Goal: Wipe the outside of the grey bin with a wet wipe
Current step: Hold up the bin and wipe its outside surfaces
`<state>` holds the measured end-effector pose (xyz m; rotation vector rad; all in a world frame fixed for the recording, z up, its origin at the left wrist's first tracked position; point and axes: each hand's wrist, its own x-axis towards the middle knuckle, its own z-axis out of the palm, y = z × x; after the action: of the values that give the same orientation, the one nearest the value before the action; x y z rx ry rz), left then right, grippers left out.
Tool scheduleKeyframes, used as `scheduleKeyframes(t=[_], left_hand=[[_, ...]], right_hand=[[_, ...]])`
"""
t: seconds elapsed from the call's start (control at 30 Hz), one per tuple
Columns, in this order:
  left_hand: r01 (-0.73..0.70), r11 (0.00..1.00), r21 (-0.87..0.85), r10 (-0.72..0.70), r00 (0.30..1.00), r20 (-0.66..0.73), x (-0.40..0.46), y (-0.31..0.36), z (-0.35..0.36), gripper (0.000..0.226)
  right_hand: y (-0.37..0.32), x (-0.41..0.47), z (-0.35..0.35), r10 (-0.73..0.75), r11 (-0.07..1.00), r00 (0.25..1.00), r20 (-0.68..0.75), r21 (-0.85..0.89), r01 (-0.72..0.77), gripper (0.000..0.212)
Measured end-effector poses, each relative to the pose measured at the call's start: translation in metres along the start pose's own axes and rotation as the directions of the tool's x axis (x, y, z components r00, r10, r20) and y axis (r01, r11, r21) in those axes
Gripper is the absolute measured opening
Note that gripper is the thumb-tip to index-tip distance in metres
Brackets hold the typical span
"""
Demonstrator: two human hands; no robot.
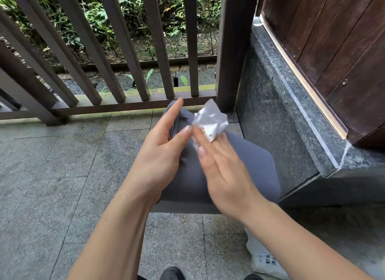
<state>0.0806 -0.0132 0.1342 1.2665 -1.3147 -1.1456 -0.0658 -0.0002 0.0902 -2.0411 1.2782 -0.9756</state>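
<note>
Grey bin: stands on the paved floor in the corner, near the railing behind and beside the stone ledge on the right.
Wet wipe: crumpled, white, above the bin's far top edge.
Right hand: its grip pinches the wipe at the fingertips.
Left hand: fingers straight and spread, thumb touching the wipe's left edge.
Open room: bare paving to the left; a white printed bag lies lower right.

Grey stone-tile floor under the grip; dark brown slatted wooden railing just beyond, w/ green foliage behind. Polished dark granite ledge and brown wood-plank wall to the right. Daylight.
</note>
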Motion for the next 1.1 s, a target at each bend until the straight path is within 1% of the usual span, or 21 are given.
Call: scheduleKeyframes(t=[0.07, 0.17, 0.27, 0.33, 0.4, 0.53, 0.67, 0.7, 0.77, 0.83, 0.87, 0.9, 0.97, 1.03, 1.1], left_hand=[[0.042, 0.999, -0.033, -0.042, 0.999, 0.008, -0.001, 0.0, 0.002, 0.054], [0.101, 0.993, -0.055, -0.102, 0.995, -0.008, -0.004, 0.002, 0.001, 0.057], [0.142, 0.986, -0.088, -0.149, 0.986, -0.076, -0.003, 0.005, -0.001, 0.056], [0.166, 0.98, -0.108, -0.179, 0.975, -0.133, -0.003, 0.005, 0.002, 0.052], [0.186, 0.974, -0.127, -0.205, 0.965, -0.161, -0.002, 0.003, 0.005, 0.053], [0.194, 0.971, -0.141, -0.21, 0.971, -0.113, 0.002, 0.0, 0.008, 0.065], [0.162, 0.986, -0.031, -0.164, 0.982, -0.092, 0.009, -0.004, 0.018, 0.067], [0.155, 0.988, -0.006, -0.155, 0.983, -0.096, 0.01, -0.006, 0.021, 0.065], [0.149, 0.989, 0.019, -0.145, 0.982, -0.12, 0.01, -0.008, 0.024, 0.062], [0.142, 0.99, 0.004, -0.139, 0.977, -0.159, 0.008, -0.009, 0.022, 0.059], [0.143, 0.99, 0.006, -0.139, 0.973, -0.183, 0.008, -0.009, 0.02, 0.059], [0.147, 0.989, 0.022, -0.14, 0.969, -0.205, 0.007, -0.009, 0.018, 0.06], [0.158, 0.986, 0.056, -0.141, 0.962, -0.234, 0.005, -0.008, 0.015, 0.064], [0.151, 0.985, 0.08, -0.125, 0.957, -0.262, 0.004, -0.009, 0.013, 0.067], [0.142, 0.984, 0.107, -0.106, 0.952, -0.288, 0.004, -0.01, 0.01, 0.068]], right_hand=[[-0.008, -0.005, 0.008, -0.07, 0.997, 0.997, 0.018, 0.023, 0.07, 0.053], [-0.016, -0.008, 0.014, -0.08, 0.994, 0.997, 0.005, 0.08, 0.079, 0.048], [-0.021, -0.009, 0.021, -0.106, 0.986, 0.994, 0.003, 0.128, 0.105, 0.047], [-0.021, -0.008, 0.025, -0.124, 0.983, 0.992, 0.01, 0.139, 0.121, 0.047], [-0.017, -0.008, 0.027, -0.121, 0.982, 0.993, 0.006, 0.145, 0.119, 0.046], [-0.009, -0.003, 0.026, 0.004, 0.958, 1.0, -0.02, 0.288, 0.002, 0.043], [0.0, 0.003, 0.026, 0.165, 0.938, 0.986, -0.029, 0.314, -0.148, 0.05], [0.003, 0.003, 0.027, 0.182, 0.934, 0.983, -0.023, 0.317, -0.165, 0.052], [0.008, 0.003, 0.029, 0.167, 0.936, 0.986, -0.008, 0.316, -0.156, 0.055], [0.016, 0.006, 0.03, 0.134, 0.956, 0.991, -0.002, 0.264, -0.129, 0.056], [0.023, 0.009, 0.029, 0.143, 0.963, 0.99, -0.006, 0.232, -0.138, 0.055], [0.032, 0.014, 0.027, 0.181, 0.962, 0.983, -0.015, 0.212, -0.174, 0.055], [0.053, 0.024, 0.02, 0.327, 0.927, 0.945, -0.028, 0.205, -0.315, 0.054], [0.075, 0.03, 0.014, 0.504, 0.851, 0.863, -0.008, 0.176, -0.495, 0.053], [0.092, 0.03, 0.013, 0.643, 0.757, 0.764, 0.052, 0.113, -0.644, 0.052]])
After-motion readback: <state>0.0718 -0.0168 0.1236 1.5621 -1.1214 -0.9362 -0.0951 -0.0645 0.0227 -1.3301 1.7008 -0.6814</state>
